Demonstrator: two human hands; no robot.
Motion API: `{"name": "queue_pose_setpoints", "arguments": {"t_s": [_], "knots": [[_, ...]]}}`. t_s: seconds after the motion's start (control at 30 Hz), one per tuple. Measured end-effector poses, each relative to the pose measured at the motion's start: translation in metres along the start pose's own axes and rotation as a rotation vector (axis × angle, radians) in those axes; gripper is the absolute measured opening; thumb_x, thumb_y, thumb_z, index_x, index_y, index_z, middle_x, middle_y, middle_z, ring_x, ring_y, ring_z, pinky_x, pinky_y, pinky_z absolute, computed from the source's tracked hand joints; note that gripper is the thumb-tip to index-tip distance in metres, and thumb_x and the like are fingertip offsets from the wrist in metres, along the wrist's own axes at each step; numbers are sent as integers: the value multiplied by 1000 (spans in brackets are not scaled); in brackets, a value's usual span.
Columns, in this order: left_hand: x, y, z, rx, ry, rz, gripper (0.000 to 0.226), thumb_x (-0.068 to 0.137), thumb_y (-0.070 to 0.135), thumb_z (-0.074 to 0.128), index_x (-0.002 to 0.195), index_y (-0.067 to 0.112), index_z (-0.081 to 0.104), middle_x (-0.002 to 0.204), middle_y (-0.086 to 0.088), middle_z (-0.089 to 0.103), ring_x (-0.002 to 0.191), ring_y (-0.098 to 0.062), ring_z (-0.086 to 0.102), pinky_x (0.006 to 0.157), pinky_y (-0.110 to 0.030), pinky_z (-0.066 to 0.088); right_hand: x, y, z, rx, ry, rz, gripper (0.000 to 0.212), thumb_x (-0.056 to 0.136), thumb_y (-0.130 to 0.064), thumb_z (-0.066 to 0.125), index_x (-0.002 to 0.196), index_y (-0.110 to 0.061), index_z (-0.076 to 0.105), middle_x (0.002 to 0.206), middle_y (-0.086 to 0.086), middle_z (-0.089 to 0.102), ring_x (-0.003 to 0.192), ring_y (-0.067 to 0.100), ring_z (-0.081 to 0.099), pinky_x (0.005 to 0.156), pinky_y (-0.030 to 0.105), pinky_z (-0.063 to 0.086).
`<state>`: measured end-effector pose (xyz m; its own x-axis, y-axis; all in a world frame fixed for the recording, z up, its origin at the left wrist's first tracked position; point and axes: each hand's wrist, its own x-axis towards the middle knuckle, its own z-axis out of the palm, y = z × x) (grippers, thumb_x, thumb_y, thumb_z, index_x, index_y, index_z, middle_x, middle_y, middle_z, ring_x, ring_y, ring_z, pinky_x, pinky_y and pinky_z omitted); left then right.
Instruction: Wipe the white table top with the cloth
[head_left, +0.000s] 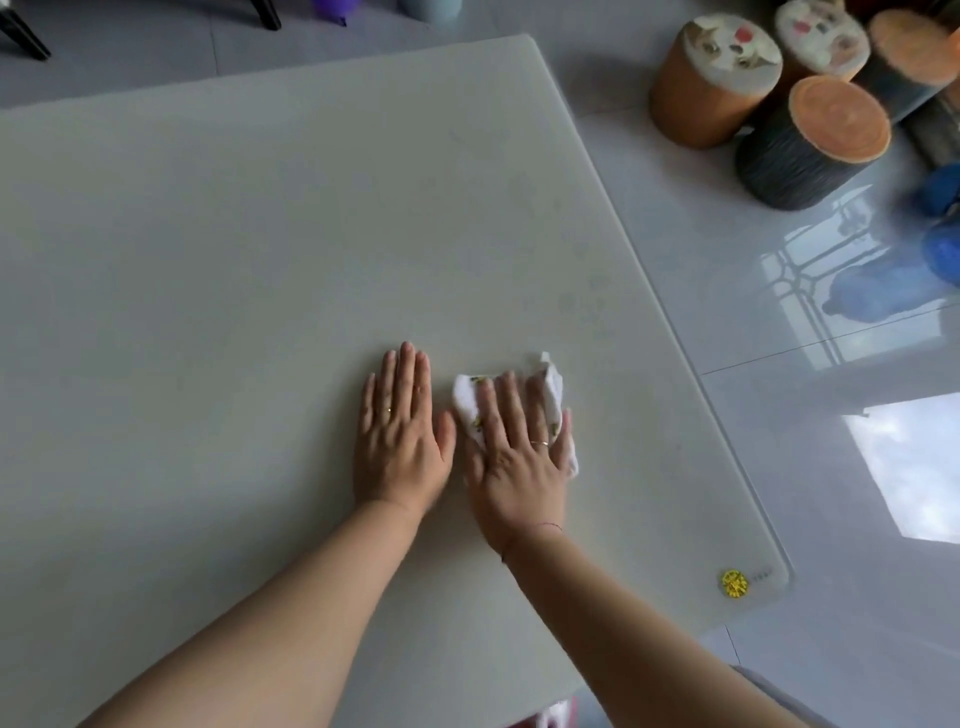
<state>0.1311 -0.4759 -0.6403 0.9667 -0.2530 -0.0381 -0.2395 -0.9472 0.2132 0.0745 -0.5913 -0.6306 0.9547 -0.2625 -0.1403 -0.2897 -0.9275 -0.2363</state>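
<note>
We look down on the white table top (260, 260), which fills most of the view. Our left hand (400, 436) lies flat and bare on it, fingers straight and close together, holding nothing. Just beside it, at three o'clock, our right hand (519, 452) presses flat on the white cloth (551, 387), fingers spread, a ring on one. At five o'clock, near the table's corner, sits a round yellow sticker (733, 583); the small print beside it is too blurred to read.
</note>
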Motion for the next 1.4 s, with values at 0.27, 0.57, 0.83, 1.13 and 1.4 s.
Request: {"name": "queue_pose_setpoints", "arguments": {"t_s": [0.27, 0.57, 0.83, 1.13, 1.4], "knots": [[-1, 1, -5, 0, 4, -5, 63, 90, 35, 31, 143, 1, 33, 151, -17, 30, 141, -30, 27, 115, -44, 22, 66, 74, -32, -116, -31, -156, 57, 93, -47, 21, 148, -35, 13, 158, -7, 13, 145, 12, -4, 117, 42, 2], [0, 4, -8, 39, -12, -14, 58, 94, 33, 27, 138, -2, 42, 145, -19, 39, 135, -32, 37, 113, -45, 29, 78, -5, -7, -17, -49, -282, 57, 95, -44, 29, 149, -33, 13, 155, -10, 1, 143, 10, -12, 117, 41, -8], [1, 1, -7, -14, -24, -18, 60, 92, 32, 30, 143, 2, 34, 152, -14, 29, 141, -29, 26, 113, -44, 20, 146, 30, -31, 38, -37, 278, 58, 97, -39, 23, 149, -32, -1, 159, -7, -8, 145, 15, -13, 116, 45, -7], [21, -8, -15, -73, 2, -10, 64, 91, 38, 33, 145, 2, 30, 153, -15, 27, 142, -30, 25, 114, -43, 19, 166, 33, -35, -138, -71, -519, 53, 98, -43, 31, 148, -31, 19, 157, -4, 16, 146, 19, 5, 117, 42, 9], [124, -21, -23, -41, 88, -97, 64, 93, 39, 28, 144, 1, 31, 152, -17, 27, 142, -30, 24, 116, -42, 17, 182, -18, -19, 30, -77, -155, 59, 96, -41, 27, 150, -30, 5, 159, -6, 0, 144, 13, -15, 114, 42, -13]]}}
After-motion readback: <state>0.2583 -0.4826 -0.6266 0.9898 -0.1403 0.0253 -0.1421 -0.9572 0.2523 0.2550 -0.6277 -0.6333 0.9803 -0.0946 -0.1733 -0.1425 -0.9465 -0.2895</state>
